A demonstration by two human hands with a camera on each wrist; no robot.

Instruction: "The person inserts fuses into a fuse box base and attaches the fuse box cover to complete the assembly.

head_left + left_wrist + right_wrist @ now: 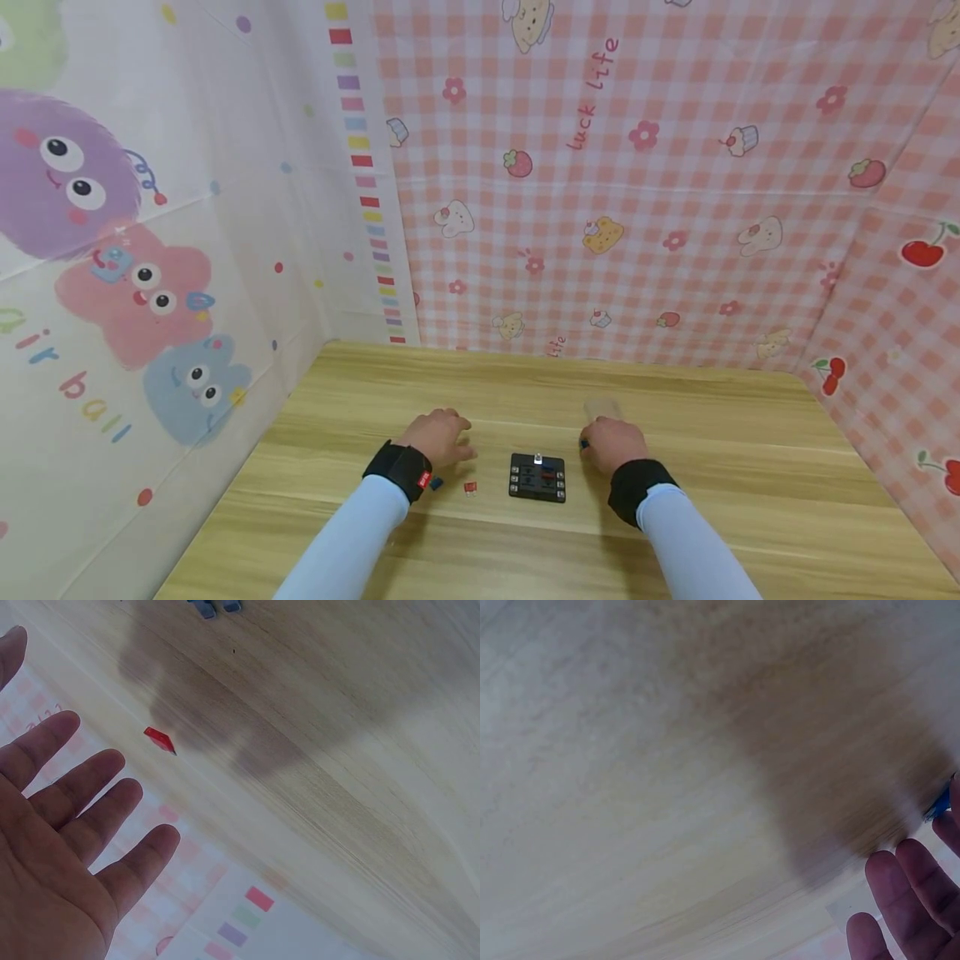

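My left hand [437, 437] is held over the wooden table, holding nothing; in the left wrist view its fingers [139, 859] are spread. Beside it on the table lie a red blade fuse [470, 489] and a blue blade fuse [437, 483]. With thumb and finger, my right hand [615, 444] pinches a small blue blade fuse [939, 804], mostly covered by the fingertips. Between the hands sits a black fuse block [537, 489] with metal screw terminals along both sides. A blue and a red fuse show in its slots near the right side.
Just beyond the right hand lies a clear, pale cover [602, 408], partly hidden by the hand. Patterned cloth [600, 275] hangs along the back edge of the table [750, 467] and on both sides.
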